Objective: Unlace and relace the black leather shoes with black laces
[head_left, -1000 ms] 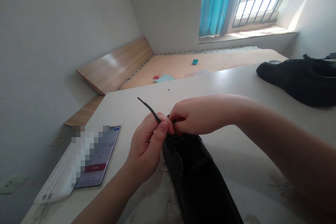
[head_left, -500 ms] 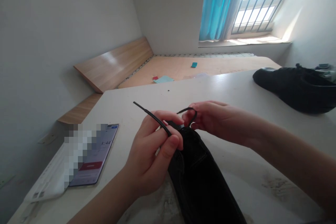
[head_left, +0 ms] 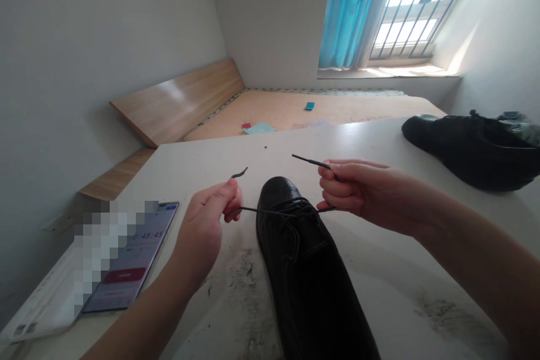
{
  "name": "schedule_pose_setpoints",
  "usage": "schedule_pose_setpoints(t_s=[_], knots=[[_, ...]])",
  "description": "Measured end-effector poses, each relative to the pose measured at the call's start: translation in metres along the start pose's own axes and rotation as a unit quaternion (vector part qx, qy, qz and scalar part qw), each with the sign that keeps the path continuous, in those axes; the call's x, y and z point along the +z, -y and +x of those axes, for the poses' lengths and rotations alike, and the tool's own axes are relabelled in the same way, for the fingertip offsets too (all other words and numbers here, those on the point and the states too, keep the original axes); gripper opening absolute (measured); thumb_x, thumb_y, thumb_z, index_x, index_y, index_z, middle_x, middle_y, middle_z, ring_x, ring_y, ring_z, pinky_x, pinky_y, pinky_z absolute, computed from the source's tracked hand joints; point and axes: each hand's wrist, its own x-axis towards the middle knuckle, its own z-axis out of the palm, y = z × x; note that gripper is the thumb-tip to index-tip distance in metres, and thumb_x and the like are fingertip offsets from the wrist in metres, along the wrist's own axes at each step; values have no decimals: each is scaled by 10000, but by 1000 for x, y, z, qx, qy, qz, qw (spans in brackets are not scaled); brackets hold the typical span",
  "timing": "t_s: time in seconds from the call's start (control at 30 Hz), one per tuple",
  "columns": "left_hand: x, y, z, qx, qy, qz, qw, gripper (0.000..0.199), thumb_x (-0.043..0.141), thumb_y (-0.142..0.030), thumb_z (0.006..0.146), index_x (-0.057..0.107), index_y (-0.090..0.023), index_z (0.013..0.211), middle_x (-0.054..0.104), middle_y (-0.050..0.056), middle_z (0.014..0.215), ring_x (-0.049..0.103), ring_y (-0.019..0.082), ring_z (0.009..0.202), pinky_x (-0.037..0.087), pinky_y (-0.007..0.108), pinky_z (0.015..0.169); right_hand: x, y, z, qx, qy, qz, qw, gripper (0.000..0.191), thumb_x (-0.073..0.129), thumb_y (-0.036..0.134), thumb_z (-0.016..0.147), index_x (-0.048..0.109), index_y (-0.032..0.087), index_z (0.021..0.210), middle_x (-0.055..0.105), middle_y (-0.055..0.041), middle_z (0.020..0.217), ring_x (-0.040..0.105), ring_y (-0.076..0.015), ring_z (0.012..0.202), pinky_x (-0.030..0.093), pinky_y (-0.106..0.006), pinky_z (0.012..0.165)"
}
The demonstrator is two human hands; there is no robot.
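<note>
A black leather lace-up shoe (head_left: 304, 247) stands on the white table, its toe pointing away from me. To the left of the toe, my left hand (head_left: 211, 214) is closed on one end of the shoelace (head_left: 264, 211), and a short tip sticks up past the fingers. My right hand (head_left: 354, 188) pinches the other lace end (head_left: 307, 160) on the right side. Between the two hands the lace runs low across the front of the shoe, fairly straight. The lace crossing at the shoe's tongue is too dark to make out.
Another black shoe (head_left: 468, 149) rests at the table's right, with a greyish bundle (head_left: 521, 126) behind it. On the left lie a phone (head_left: 135, 261) and a partly blurred white item (head_left: 46, 304). Dark smudges mark the white tabletop (head_left: 228, 320). Beyond the far edge is a bed (head_left: 358, 104).
My hands have moved apart from the shoe's front, left hand leftward and right hand rightward, drawing the lace out between them. The toe and laces of the shoe now show.
</note>
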Motion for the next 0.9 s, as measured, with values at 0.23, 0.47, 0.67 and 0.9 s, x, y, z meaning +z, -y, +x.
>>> schedule_pose_setpoints(t_s=[0.23, 0.47, 0.67, 0.9], knots=[[4, 12, 2, -69, 18, 123, 990, 368, 502, -412, 873, 383, -224, 581, 313, -56, 531, 301, 134, 522, 259, 293, 535, -3, -4, 3, -6, -46, -95, 994, 279, 595, 398, 923, 463, 199, 779, 301, 79, 651, 270, -73, 541, 502, -320, 813], [5, 22, 1, 138, -34, 298, 944, 413, 533, -238, 868, 471, -233, 1277, 532, 70, 1154, 529, 231, 1030, 419, 373, 888, -11, -12, 6, -169, -224, -576, 767, 312, 451, 470, 979, 539, 273, 1205, 524, -82, 1144, 512, -234, 999, 435, -455, 906], [13, 7, -12, 186, 180, 303, 917, 93, 483, -204, 926, 522, -219, 842, 602, 36, 931, 526, 224, 925, 380, 387, 901, -6, -1, -4, -115, 21, -585, 802, 239, 524, 384, 980, 565, 211, 821, 553, -48, 1021, 500, -198, 1027, 432, -360, 917], [12, 8, -13, 117, 175, 187, 959, 328, 419, -277, 963, 463, -206, 646, 541, 28, 781, 516, 207, 799, 409, 349, 802, -6, 5, -1, -66, 65, -498, 862, 361, 481, 385, 1002, 440, 190, 702, 500, -3, 824, 472, -127, 751, 410, -275, 706]])
